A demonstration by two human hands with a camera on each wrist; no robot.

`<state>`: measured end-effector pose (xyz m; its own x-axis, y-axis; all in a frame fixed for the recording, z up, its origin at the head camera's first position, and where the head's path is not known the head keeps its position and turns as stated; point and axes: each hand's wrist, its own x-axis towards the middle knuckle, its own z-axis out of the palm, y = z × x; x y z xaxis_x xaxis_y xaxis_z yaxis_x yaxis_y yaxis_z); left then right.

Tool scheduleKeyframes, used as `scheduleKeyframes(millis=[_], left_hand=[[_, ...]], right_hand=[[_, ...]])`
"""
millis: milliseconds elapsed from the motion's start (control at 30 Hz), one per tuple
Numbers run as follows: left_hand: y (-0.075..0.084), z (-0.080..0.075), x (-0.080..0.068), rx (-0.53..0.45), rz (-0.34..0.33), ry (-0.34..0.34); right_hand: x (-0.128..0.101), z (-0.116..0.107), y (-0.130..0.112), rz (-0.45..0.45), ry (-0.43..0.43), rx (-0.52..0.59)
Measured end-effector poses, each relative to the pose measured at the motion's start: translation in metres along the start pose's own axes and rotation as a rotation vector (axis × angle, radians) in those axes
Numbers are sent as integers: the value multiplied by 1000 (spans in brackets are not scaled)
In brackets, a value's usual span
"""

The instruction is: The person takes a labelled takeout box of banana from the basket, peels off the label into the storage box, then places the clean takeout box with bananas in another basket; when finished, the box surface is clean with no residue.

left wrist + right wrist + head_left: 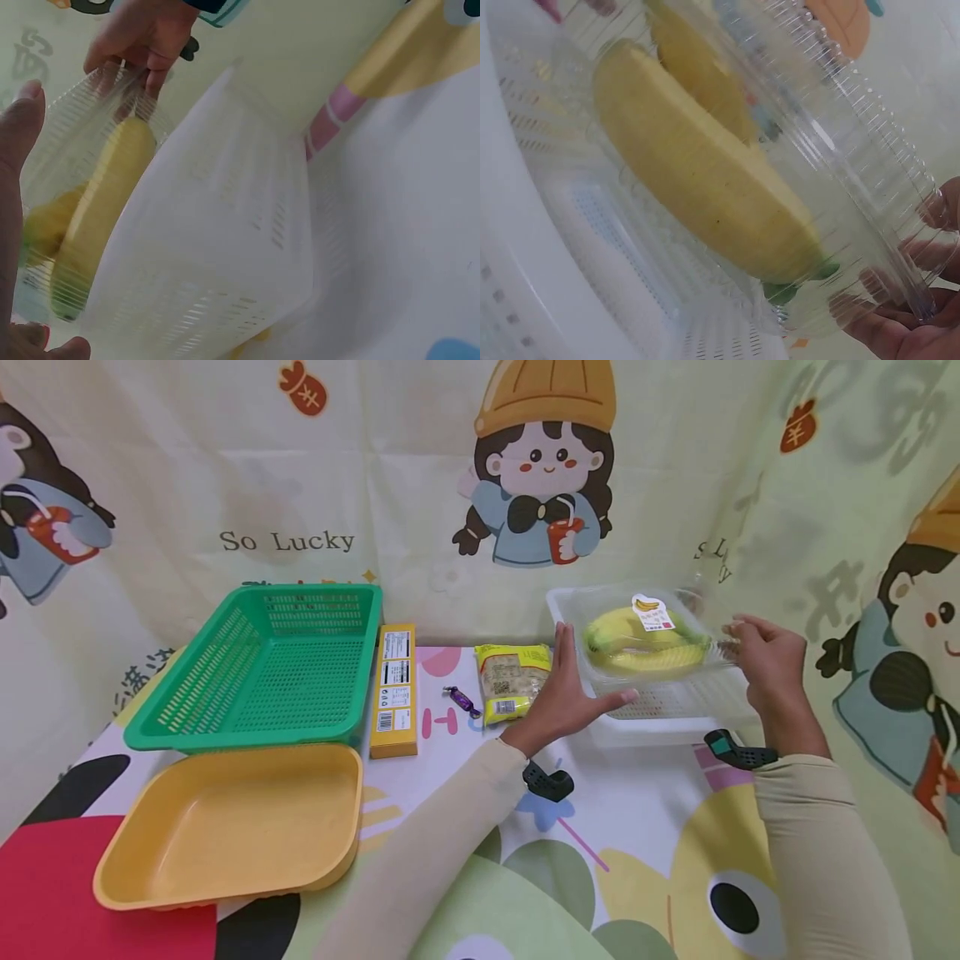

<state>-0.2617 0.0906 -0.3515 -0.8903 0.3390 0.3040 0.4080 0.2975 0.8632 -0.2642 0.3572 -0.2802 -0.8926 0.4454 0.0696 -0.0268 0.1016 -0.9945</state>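
Note:
A clear plastic box (832, 127) with yellow bananas (645, 643) inside and a white label (652, 612) on its lid is held above a white perforated basket (660, 727). My right hand (772, 664) grips the box by its right end; in the right wrist view its fingers show through the plastic. On the left side, my left hand (562, 697) has its fingers straight up and its thumb stretched out along the near side of the box. Whether the left fingers touch the box or the basket's rim, I cannot tell.
Left of the white basket lie a yellow snack packet (513, 683), a purple wrapped candy (462, 702) and a long yellow carton (394, 693). Farther left are a green basket (300, 685) and, nearer, an orange tray (240, 827). Patterned cloth (412, 485) hangs behind.

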Motion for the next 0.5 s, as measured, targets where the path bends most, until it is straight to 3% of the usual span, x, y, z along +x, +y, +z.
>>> scheduleKeyframes(millis=[233, 367, 500], left_hand=[[0, -3, 1, -40, 22, 33], [5, -8, 2, -66, 73, 110], [11, -15, 2, -29, 105, 178]], right_hand=[[-9, 5, -10, 13, -58, 193], [-15, 12, -16, -1, -54, 182], [-21, 20, -20, -9, -50, 100]])
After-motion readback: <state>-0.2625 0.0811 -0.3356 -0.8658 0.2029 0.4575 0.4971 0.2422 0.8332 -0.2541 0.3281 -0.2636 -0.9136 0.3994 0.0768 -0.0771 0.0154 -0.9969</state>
